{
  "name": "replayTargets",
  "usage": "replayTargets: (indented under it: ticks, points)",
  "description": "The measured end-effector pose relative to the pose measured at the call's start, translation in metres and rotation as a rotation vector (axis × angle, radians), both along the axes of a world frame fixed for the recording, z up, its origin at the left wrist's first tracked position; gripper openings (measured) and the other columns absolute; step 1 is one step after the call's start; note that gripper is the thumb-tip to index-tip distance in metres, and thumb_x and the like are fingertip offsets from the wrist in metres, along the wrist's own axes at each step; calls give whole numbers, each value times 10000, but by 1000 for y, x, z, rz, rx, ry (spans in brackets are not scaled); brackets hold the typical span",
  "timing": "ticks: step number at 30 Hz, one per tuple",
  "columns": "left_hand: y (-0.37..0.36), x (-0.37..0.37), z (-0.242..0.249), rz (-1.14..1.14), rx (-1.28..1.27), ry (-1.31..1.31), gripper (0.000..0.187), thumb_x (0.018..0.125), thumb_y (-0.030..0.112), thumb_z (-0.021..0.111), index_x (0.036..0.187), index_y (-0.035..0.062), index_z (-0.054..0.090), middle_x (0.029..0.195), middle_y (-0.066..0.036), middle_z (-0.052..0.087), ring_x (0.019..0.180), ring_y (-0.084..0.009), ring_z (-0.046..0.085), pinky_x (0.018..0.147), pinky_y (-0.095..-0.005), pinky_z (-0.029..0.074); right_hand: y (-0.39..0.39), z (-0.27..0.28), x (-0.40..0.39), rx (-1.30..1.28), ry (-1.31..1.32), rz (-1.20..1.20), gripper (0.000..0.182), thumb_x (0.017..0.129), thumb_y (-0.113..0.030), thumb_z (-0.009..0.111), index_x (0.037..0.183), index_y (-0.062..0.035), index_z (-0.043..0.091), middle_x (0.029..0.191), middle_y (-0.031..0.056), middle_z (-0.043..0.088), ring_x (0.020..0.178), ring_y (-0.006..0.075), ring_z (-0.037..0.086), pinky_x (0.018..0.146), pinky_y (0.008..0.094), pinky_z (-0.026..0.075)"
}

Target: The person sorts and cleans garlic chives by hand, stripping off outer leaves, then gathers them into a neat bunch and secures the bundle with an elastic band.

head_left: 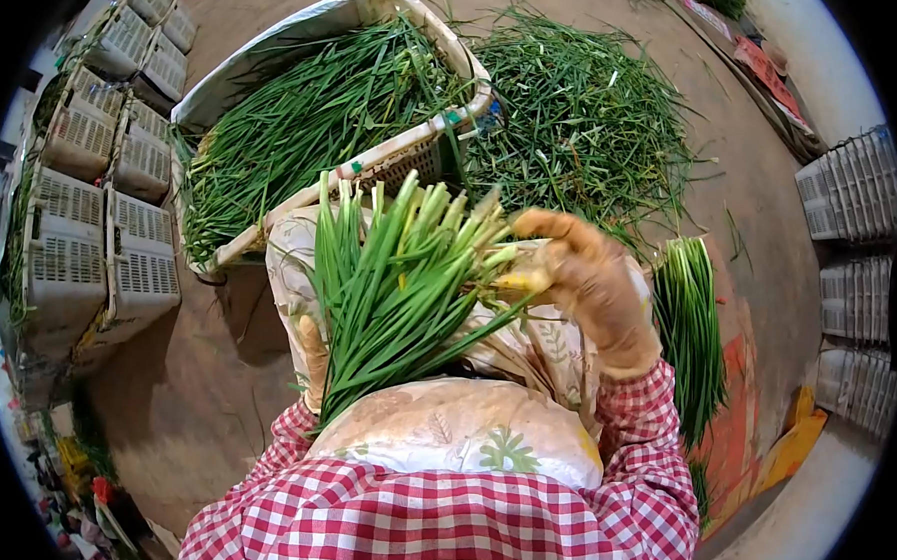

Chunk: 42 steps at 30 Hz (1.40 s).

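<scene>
A thick bunch of green chives (399,278) lies across my lap, its pale stem ends fanned out away from me. My left hand (312,359) is wrapped around the bunch's left side, most of its fingers hidden by the leaves. My right hand (603,297), in a tan glove, is bent beside the stems on the right. Motion blurs its fingers, and I cannot make out whether they pinch anything. Patterned cloth (432,424) covers my lap. A neat bundle of chives (691,341) lies on the floor to my right.
Ahead stands a lined plastic crate (368,166) heaped with loose chives (305,124). Right of it, a pile of scattered leaves (576,115) covers the floor (213,390). Stacked crates (70,233) line the left side, and more crates (854,288) stand at right.
</scene>
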<state>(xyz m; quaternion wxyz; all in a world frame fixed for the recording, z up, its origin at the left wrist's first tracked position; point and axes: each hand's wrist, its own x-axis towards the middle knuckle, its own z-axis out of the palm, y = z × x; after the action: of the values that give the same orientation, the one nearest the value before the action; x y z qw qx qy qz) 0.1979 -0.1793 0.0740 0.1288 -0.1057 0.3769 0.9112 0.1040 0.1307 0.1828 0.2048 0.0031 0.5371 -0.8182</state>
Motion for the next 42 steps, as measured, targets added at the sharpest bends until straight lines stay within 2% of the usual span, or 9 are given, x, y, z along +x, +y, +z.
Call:
replayTargets:
  ticks: [9,12,16,18,26,30,32,37,42]
  points:
    - [3,2,-1,2,-16,8,790,821,638,478,1375,91,345,1350,-97,434,1186,-229,466,976,-384,416,53,-35,-63,568,-17,-159,854,782,-553,630,1370,-11,331,1170,98,541,905,142,601,662,240,505]
    - [5,3,2,3,-25,9,796,816,642,482,1374,91,347,1350,-96,435,1186,-229,466,974,-385,419,12,-34,-58,595,156,256,562,829,-513,599,1151,-52,591,1030,53,626,852,121,570,719,249,445]
    - [6,4,5,-1,10,0,798,815,643,484,1374,91,345,1349,-99,435,1183,-230,469,969,-385,424,-7,-31,-56,515,127,169,242,875,-244,626,922,-9,661,779,15,636,678,90,539,604,244,432]
    - [6,3,1,0,111,-39,790,824,633,481,1379,91,333,1349,-107,433,1175,-231,478,963,-383,431,-2,-25,-52,721,523,2,241,881,-255,612,859,-17,649,743,21,619,615,83,534,561,224,440]
    - [-7,-4,-6,103,29,2,785,830,611,495,1389,94,310,1350,-111,426,1168,-234,484,964,-386,431,106,4,-111,709,707,-848,184,910,-252,547,856,-100,636,647,12,602,536,74,540,442,236,405]
    - [-6,-5,-4,101,18,12,792,826,613,500,1392,94,305,1353,-111,423,1173,-236,480,970,-388,426,153,16,-110,1304,516,-1171,171,909,-230,532,921,-103,647,674,43,626,552,98,567,495,302,453]
    - [-5,-6,-1,95,16,17,796,824,614,502,1393,94,303,1355,-110,421,1175,-237,478,972,-389,424,155,-20,-114,1449,575,-1021,190,913,-235,514,960,-105,645,703,52,642,575,120,592,518,319,469]
    - [0,-10,4,62,3,8,805,819,616,508,1396,94,297,1359,-110,417,1181,-239,473,979,-392,418,18,-36,-34,467,271,-54,217,849,-295,636,984,-127,662,909,7,676,694,76,623,567,195,476]
    - [5,-12,5,20,-18,4,815,814,618,514,1399,95,291,1362,-110,413,1186,-241,468,986,-395,412,-44,-45,-7,564,329,-103,243,861,-266,634,878,-24,615,650,14,577,575,69,503,528,224,415]
